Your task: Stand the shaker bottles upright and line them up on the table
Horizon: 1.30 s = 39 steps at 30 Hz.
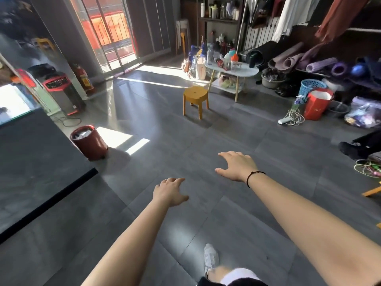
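Observation:
Far across the room stands a small white oval table [246, 71] with several shaker bottles [231, 59] clustered on its top; one has an orange lid, another a teal one. I cannot tell which are upright or lying down at this distance. My left hand [170, 191] and my right hand [237, 166] are stretched out in front of me over the grey floor, palms down, fingers spread, holding nothing. A black cord bracelet sits on my right wrist. Both hands are far from the table.
A yellow stool [195, 100] stands in front of the table. A red bin [89, 141] sits beside a dark counter [31, 162] at left. Rolled mats, a blue basket [312, 86], a red bag [317, 104] and cables line the right wall. My white shoe [210, 258] is below.

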### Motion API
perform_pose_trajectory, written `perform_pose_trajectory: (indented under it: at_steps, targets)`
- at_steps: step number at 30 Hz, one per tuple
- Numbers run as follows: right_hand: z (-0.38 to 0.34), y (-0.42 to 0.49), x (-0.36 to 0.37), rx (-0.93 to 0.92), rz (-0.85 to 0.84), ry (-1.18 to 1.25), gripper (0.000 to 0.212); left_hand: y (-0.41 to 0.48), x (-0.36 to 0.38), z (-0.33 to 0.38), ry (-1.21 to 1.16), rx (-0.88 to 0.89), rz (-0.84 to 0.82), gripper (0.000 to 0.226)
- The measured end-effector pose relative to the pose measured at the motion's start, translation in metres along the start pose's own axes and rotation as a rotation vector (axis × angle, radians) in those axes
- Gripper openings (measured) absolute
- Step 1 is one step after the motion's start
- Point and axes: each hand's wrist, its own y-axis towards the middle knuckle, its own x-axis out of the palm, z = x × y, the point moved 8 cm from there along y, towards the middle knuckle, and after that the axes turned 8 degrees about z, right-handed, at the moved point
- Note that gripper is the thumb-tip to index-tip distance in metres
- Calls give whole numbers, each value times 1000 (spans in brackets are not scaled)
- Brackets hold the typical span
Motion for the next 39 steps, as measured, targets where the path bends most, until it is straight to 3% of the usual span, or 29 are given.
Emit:
perform_pose_trajectory:
  at_steps: [14,27,39]
  targets:
    - [71,317,-54,14,-10,-40,69,331,-111,45,8,68,6,77]
    - [161,655,-146,137,107,-16,68,689,-257,100,91,210,53,76]
    - [297,931,-142,185,69,-10,69,979,-284,183,105,255,-14,75]
